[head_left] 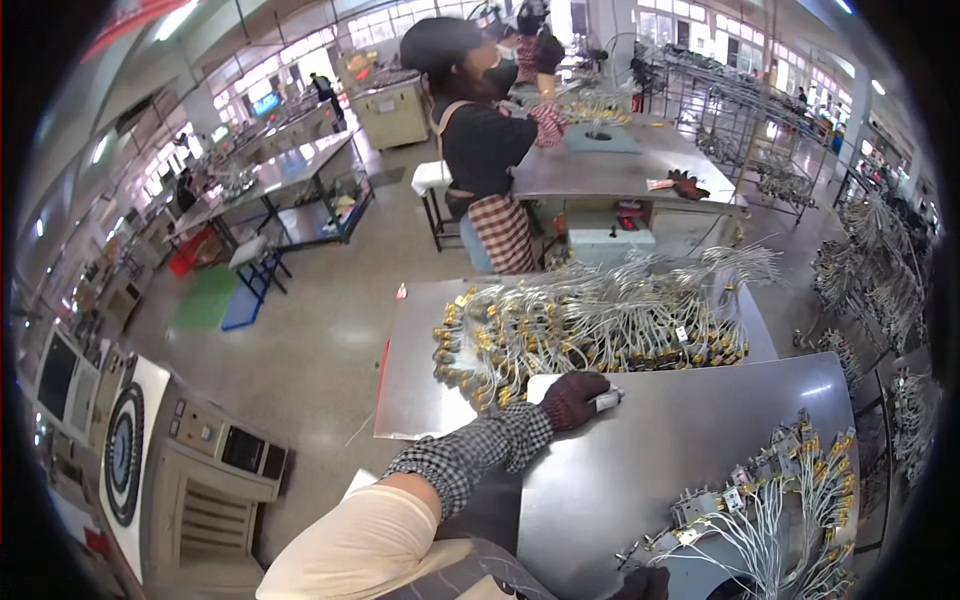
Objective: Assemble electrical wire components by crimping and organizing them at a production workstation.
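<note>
My left hand [575, 400], in a dark red knit glove below a checked sleeve, is over the far left edge of the near metal table [620, 480]. Its fingers are curled, and a small pale grey piece [608, 399] shows at their tips; I cannot make out what it is. Just beyond lies a big heap of cable bundles [590, 320] with pale wires and yellow-and-black ends. Low in the picture, the dark-gloved right hand [645, 582] is mostly cut off, beside a fan of white wires [765, 540] with grey connector blocks [705, 505] and yellow ends.
A co-worker [485, 150] in a dark cap and checked apron is at the metal bench [620, 175] ahead, where dark gloves [687, 184] lie. Hanging cable bundles [875, 260] line the right side. A machine with a round black dial [125, 455] stands left.
</note>
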Motion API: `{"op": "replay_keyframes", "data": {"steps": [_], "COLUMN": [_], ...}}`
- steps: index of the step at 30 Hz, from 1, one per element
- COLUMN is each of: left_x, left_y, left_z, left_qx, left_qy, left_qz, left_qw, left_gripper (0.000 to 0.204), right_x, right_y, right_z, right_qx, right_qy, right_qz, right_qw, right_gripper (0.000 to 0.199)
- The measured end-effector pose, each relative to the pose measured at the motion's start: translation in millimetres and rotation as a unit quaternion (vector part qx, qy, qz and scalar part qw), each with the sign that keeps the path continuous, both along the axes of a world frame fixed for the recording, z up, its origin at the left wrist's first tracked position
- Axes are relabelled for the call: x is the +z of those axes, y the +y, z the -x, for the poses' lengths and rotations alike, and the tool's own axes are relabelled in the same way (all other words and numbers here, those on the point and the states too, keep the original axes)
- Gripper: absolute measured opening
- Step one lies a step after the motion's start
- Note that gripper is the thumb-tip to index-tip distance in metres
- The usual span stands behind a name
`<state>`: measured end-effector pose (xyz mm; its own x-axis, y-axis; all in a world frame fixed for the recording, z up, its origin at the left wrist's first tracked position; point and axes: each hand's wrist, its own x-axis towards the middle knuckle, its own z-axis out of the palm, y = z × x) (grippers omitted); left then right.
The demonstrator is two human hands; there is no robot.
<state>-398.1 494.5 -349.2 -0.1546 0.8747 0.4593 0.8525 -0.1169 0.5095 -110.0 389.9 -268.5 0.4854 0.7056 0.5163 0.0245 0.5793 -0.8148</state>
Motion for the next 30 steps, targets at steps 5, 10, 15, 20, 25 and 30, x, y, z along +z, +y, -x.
{"op": "replay_keyframes", "data": {"steps": [5, 10, 15, 20, 25, 30], "left_x": [27, 39, 28, 36, 35, 30], "left_y": [-12, -14, -12, -11, -8, -5], "left_z": [-4, -10, -10, -15, -13, -14], "left_qx": [-0.012, 0.020, 0.006, 0.035, 0.016, 0.031], "left_qy": [0.059, -0.067, -0.117, -0.077, 0.052, 0.017], "left_qz": [-0.064, -0.019, -0.009, -0.049, -0.150, -0.112], "left_qw": [0.996, 0.997, 0.993, 0.995, 0.987, 0.993], "left_gripper": [0.027, 0.024, 0.022, 0.017, 0.018, 0.019], "right_x": [-8, 16, 24, 14, 29, 32], "right_y": [-17, -18, -34, -50, -64, -49], "right_z": [-26, -27, -39, -74, -86, -94], "right_qx": [-0.109, -0.130, -0.163, -0.221, -0.185, -0.264], "right_qy": [-0.082, -0.070, -0.094, -0.376, -0.359, -0.271], "right_qz": [0.066, 0.128, 0.151, 0.083, 0.131, 0.148], "right_qw": [0.988, 0.981, 0.970, 0.896, 0.905, 0.914], "right_gripper": [0.018, 0.024, 0.027, 0.036, 0.034, 0.043]}}
